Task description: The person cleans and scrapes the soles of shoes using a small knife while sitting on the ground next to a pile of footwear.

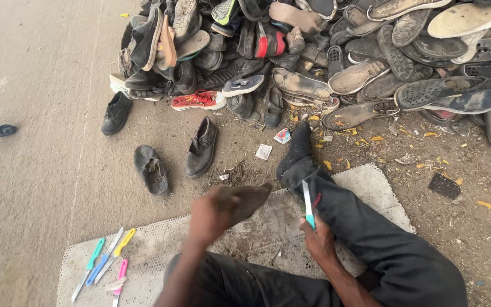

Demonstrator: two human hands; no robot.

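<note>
Brown shoe sole (pixel 248 200) in left hand (pixel 214 213) — knife (pixel 308 206) in right hand (pixel 318 240)

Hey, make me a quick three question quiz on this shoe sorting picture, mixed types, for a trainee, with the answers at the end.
1. True or false: the right hand holds a knife with a teal handle, blade pointing up.
2. Multiple choice: the left hand holds
A) a red sneaker
B) a worn brown sole
C) a yellow knife
3. Fill in: the spare knives lie on the pale mesh mat, to the person's ____ side.

Key: 1 true. 2 B. 3 left. The red sneaker lies at the foot of the shoe pile, untouched.
</note>
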